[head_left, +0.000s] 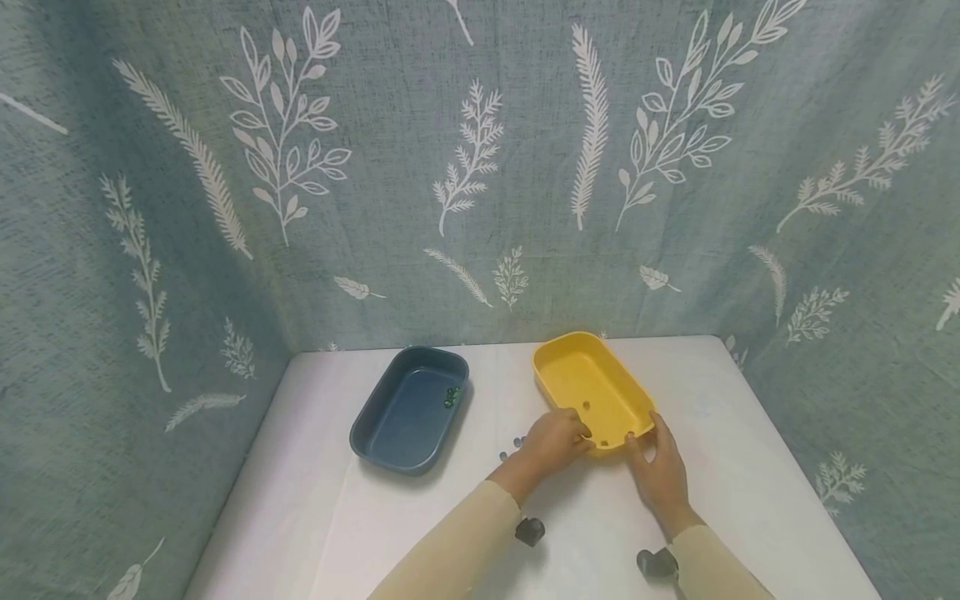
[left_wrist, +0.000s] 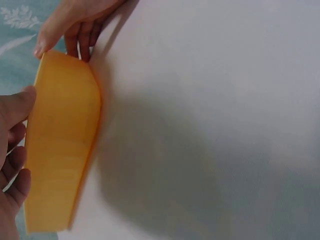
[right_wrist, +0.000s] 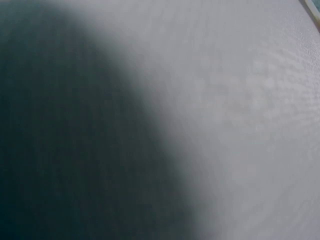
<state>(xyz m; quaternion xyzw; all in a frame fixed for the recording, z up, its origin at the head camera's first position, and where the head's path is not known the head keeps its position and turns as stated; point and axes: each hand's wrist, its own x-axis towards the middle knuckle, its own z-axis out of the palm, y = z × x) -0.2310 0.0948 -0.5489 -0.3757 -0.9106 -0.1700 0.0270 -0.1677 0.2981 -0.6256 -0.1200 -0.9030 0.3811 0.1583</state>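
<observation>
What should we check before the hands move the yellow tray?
1. Left hand holds the yellow tray at its near end: ok.
2. Right hand holds the near right corner: ok.
3. Tray sits flat on the white table: cannot tell.
4. Small beads lie inside the tray: ok.
5. Blue tray stands apart from it: ok.
6. Loose beads beside the left hand: not ok.

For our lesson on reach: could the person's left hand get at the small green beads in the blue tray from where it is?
Probably yes: the left hand grips the yellow plastic tray, and bare white table separates it from the blue plastic tray holding the green beads.
</observation>
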